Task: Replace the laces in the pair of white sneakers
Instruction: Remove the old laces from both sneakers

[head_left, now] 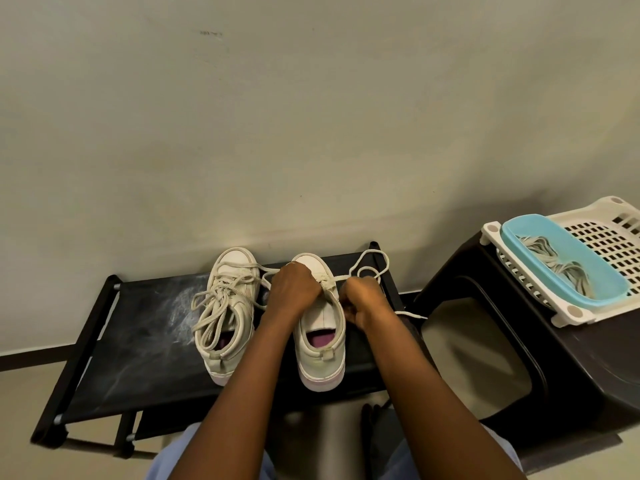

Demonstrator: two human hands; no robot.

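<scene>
Two white sneakers stand side by side on a low black rack (145, 341) against the wall (311, 116), toes toward the wall and heels toward the seated person. The left sneaker (225, 306) carries a loosely threaded lace, with slack loops spilling over its tongue and opening. The right sneaker (322, 344) sits just beside it, its opening uncovered and a purple insole showing. The left hand (294, 285) lies over the forepart of the right sneaker, its fingers curled down around the eyelet area and holding the shoe. The right hand (363, 299) is at that sneaker's right edge, its fingers closed in a pinch on the lace (372, 261). This lace runs from the eyelets to the right hand, loops out toward the wall, and one end trails off the rack's right side. To the right, a dark stool (588, 358) bears a white basket (606, 237) holding a blue tray (512, 230), in which a bundle of pale laces (554, 258) lies.
</scene>
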